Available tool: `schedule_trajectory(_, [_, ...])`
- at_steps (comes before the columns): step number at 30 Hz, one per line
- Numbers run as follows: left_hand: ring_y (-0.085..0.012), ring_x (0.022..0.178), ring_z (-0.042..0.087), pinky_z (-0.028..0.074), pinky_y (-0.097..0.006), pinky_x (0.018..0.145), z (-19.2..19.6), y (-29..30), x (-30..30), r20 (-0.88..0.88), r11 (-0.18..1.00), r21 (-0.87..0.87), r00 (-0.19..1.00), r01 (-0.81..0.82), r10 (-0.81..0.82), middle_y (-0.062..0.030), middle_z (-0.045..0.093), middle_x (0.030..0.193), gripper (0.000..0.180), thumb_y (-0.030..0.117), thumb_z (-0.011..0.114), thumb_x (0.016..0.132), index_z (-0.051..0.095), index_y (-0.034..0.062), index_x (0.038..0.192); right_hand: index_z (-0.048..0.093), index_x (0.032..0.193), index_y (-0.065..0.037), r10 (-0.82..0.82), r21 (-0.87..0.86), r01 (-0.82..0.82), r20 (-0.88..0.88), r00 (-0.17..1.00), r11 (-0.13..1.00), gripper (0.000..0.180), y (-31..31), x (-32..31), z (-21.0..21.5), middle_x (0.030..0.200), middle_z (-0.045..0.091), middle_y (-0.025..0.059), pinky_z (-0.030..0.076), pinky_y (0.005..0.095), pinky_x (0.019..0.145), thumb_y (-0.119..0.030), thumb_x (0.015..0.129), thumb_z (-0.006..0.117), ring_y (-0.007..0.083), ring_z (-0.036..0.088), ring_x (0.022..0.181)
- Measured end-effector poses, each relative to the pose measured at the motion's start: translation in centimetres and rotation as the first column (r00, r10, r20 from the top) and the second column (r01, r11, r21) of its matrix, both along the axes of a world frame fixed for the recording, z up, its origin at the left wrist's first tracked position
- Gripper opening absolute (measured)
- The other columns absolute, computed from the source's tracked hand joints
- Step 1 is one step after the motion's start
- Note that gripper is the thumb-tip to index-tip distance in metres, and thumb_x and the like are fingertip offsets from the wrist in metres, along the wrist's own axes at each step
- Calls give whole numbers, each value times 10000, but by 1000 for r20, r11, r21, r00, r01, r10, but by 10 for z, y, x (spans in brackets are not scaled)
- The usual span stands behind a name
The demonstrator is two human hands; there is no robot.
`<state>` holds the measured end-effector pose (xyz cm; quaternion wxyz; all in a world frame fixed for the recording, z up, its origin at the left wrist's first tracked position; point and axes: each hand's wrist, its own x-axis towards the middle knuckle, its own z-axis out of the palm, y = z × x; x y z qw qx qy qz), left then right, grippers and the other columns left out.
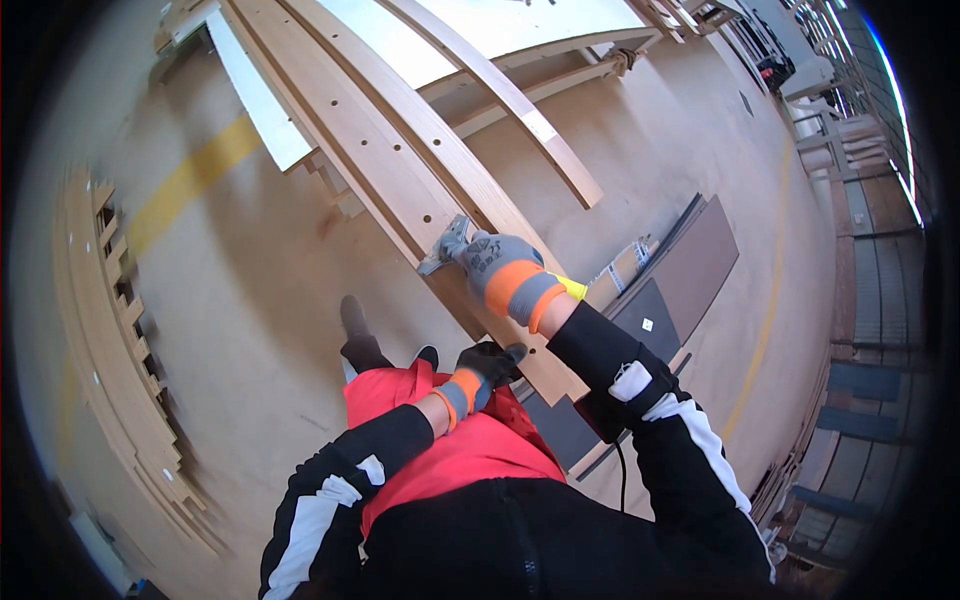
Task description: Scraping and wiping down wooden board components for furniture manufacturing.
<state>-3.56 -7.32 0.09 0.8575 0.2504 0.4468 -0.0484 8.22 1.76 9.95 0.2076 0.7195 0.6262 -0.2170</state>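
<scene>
A long light-wood board with a row of drilled holes runs from the top left down toward me. My right hand, in a grey and orange glove, is shut on a grey tool pressed against the board's face near its left edge. A yellow part shows beside my right wrist. My left hand, in a dark glove with an orange cuff, grips the board's lower left edge close to my body. A black cord hangs below my right forearm.
A stack of notched wooden pieces curves along the left. A yellow line crosses the tan floor. Dark flat panels lie to the right of the board. A white panel and wood strips sit beyond. Railings stand at the far right.
</scene>
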Motion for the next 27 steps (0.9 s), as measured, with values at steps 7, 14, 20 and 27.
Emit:
schedule_trajectory(7, [-165, 751, 628, 511, -286, 677, -7, 5, -2, 0, 996, 45, 997, 75, -75, -84, 681, 950, 502, 314, 820, 752, 630, -14, 1081, 543, 1237, -113, 86, 92, -87, 16, 996, 992, 433, 55, 2, -4, 989, 659, 180, 545, 436, 693, -95, 806, 507, 356, 668, 860])
schedule_trajectory(14, [-174, 716, 638, 516, -279, 622, -11, 7, -4, 89, 997, -10, 993, 81, -80, -71, 664, 872, 321, 221, 779, 798, 653, 31, 1025, 609, 1164, -109, 88, 114, -88, 7, 996, 990, 377, 118, -1, 1, 976, 681, 164, 548, 437, 725, -82, 801, 513, 350, 671, 897])
schedule_trajectory(20, [-152, 801, 656, 531, -291, 694, -41, 1, -12, 129, 982, -48, 976, 181, -174, -63, 673, 984, 589, 334, 802, 767, 574, 33, 1219, 579, 1262, -96, 108, 102, -106, -18, 994, 989, 410, 182, -18, 1, 1110, 675, 130, 563, 464, 721, -105, 854, 537, 340, 664, 998])
schedule_trajectory(27, [-210, 674, 627, 521, -360, 657, -66, -4, -11, 29, 835, 349, 886, 425, -463, -92, 675, 801, 566, 538, 731, 761, 670, 16, 972, 604, 1231, -226, 65, 127, -66, 12, 998, 990, 470, 259, -28, 1, 1223, 621, 85, 535, 422, 845, -48, 816, 473, 314, 631, 1055])
